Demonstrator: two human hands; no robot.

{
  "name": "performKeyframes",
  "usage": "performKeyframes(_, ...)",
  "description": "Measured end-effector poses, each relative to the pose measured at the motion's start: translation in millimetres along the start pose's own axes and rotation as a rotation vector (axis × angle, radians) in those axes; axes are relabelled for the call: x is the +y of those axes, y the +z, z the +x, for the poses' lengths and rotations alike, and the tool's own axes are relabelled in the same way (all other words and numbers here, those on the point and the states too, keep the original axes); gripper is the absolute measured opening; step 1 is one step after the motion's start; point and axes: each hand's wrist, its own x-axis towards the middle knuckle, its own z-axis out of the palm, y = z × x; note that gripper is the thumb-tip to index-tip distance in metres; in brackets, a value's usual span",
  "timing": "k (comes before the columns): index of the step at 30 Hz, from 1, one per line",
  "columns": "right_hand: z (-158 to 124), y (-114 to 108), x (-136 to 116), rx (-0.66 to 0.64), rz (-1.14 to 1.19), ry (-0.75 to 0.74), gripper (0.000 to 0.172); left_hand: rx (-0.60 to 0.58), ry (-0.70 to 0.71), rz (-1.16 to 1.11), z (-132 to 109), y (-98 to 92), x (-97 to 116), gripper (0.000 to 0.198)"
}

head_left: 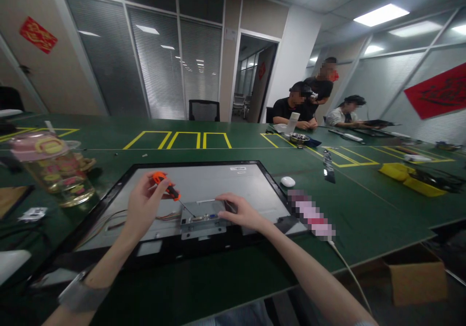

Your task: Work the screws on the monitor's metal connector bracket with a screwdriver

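Observation:
An orange and black screwdriver [166, 185] is gripped by its handle in my left hand [143, 202]. Its shaft slants down to the right, and the tip meets the port side of a grey metal box [189, 225]. Several connectors, one of them blue, show along that side. My right hand [238, 212] grips the right end of the box between thumb and fingers. Beneath the box lies a flat display panel [204, 178] with a black frame and a grey back. Thin wires [165, 217] run from the left side of the box across the panel.
A pink-lidded clear bottle [54, 171] stands at the left. Right of the panel are a white rounded case [288, 182] and a blurred-out pink item [311, 214] with a white cable. Yellow trays [411, 178] sit farther right on the green table [247, 272]. Several people occupy the far side.

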Motion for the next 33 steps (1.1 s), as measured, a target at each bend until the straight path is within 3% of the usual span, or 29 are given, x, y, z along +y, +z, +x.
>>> performKeyframes(5, 0.8, 4.0, 4.5, -0.048, -0.035, -0.034, 0.058, -0.071, 0.002, 0.037, -4.9, 2.2, 4.7, 0.034)
performKeyframes(15, 1.1, 3.0, 0.3, -0.034, -0.033, 0.034, 0.054, -0.148, 0.023, 0.069, -8.8, 5.4, 2.5, 0.038)
performKeyframes(26, 1.3, 1.4, 9.9, -0.059, 0.015, 0.007, 0.057, -0.262, 0.073, 0.155, -12.6, 1.4, -5.0, 0.035)
performKeyframes(33, 0.5, 1.0, 8.8, -0.066, 0.005, -0.016, 0.055, -0.172, 0.069, 0.065, -12.4, 0.3, 3.4, 0.035)
